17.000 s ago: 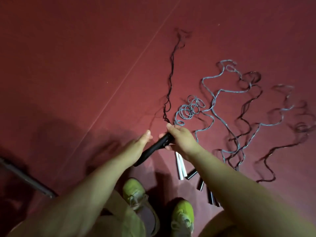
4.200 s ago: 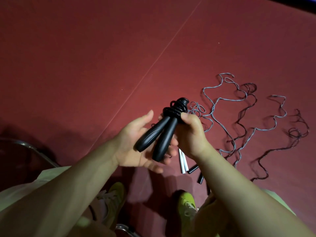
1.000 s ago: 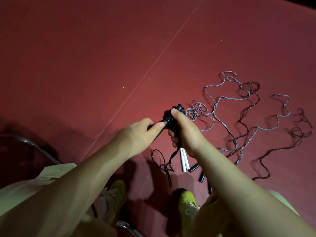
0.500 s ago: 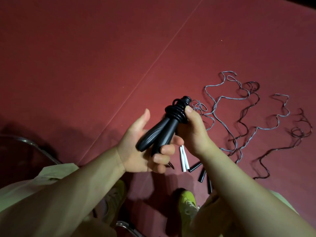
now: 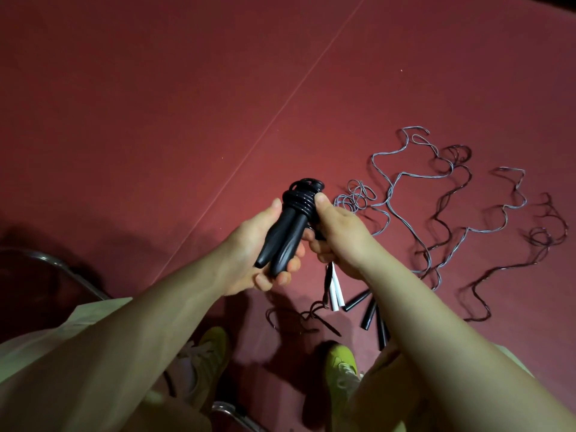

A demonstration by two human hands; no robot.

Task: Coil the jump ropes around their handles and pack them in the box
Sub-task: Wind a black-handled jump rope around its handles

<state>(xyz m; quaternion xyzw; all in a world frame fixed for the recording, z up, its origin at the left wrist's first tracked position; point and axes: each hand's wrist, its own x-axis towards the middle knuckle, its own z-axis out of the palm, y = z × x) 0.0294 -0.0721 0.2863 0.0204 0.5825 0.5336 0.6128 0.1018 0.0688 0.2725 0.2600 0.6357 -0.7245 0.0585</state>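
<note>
Two black jump rope handles point(image 5: 282, 240) lie side by side in my left hand point(image 5: 249, 260), which grips them from below. Black rope point(image 5: 300, 196) is coiled in several turns around their upper ends. My right hand point(image 5: 335, 235) pinches the rope against the coil, thumb on the wraps. A loose tail of the black rope point(image 5: 299, 319) hangs down to the floor. On the red floor to the right lie a grey rope point(image 5: 392, 185) and a dark rope point(image 5: 505, 269), both uncoiled. Their white handles point(image 5: 336, 289) and black handles point(image 5: 369, 310) lie under my right forearm. No box is in view.
The floor is a red mat point(image 5: 156, 104) with a thin pale line running diagonally. My yellow-green shoes point(image 5: 341, 366) stand at the bottom. A metal chair frame point(image 5: 62, 269) curves at the left edge, and another metal part shows at the bottom.
Over the last second my hands lifted the bundle and turned it handles-down. The left hand shifted closer around the handles. More turns sit on the coil, and the loose tail is shorter.
</note>
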